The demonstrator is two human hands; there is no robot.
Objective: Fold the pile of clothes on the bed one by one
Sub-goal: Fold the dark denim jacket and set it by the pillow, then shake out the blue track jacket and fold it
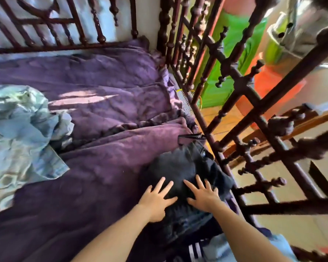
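Clothes (21,133) in pale blue are lying crumpled at the left of the bed, well apart from the hands and not yet folded. A purple blanket (102,95) is covering the bed and ridging across the middle. The left hand (157,201) is lying flat on a dark garment (180,167), its fingers (160,183) straight and spread, gripping nothing. The right hand (204,197) is pressing flat beside it in the same way, also holding nothing. The garment is sitting at the bed's right edge, just beside the rail (254,118).

With open palms only, any sideways smoothing is likely dragging the cloth over the soft, uneven blanket, so the fold may be bunching rather than flattening. A push to the right is the bigger risk: the garment's edge could be slipping between the rail's spindles or off the bed.

The garment's long axis is running from the person away and slightly rightward, roughly along the rail. Its far end, bearing what looks like a button and a strap (189,137), is pointing away. The near end is meeting a striped cloth (195,250).
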